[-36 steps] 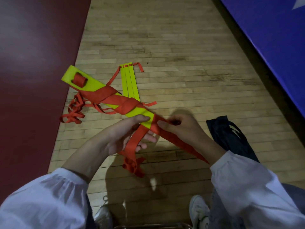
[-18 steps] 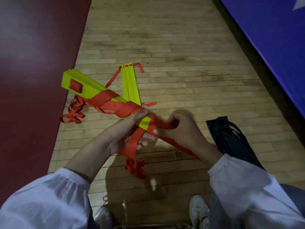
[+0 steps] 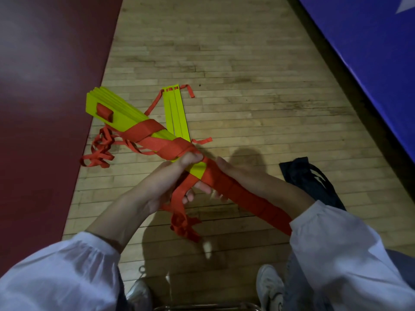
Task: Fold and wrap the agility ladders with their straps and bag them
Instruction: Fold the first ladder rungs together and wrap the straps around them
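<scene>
The ladder bundle (image 3: 116, 113) is being held up off the floor, just left of centre: a stack of flat lime-yellow plastic rungs, fanning out a bit at the far end, with a small red loop showing on the top rung. A wide red strap (image 3: 155, 138) of woven webbing is winding diagonally round the middle of it. The left hand (image 3: 166, 180) is gripping the near end of the bundle, thumb pressing on top and fingers curling underneath. The right hand (image 3: 240, 176) is closing round the free length of that strap, which is running taut along the forearm to the white sleeve (image 3: 336, 254).

More strap is dangling in a tangle (image 3: 98, 153) down to the boards on the left. A second ladder (image 3: 177, 113) is lying flat on the floor just behind, its rungs side by side. A dark, crumpled fabric bag (image 3: 312, 182) is sitting on the right, well apart from the bundle.

The floor (image 3: 224, 63) is pale, scuffed wooden strip boards. A dark red surface (image 3: 45, 86) is bordering it on the left and a blue mat (image 3: 370, 52) on the right, with a bit of white marking (image 3: 404, 7) that's cut off, so I can't read it. White shoes (image 3: 269, 288) are poking in at the near edge.
</scene>
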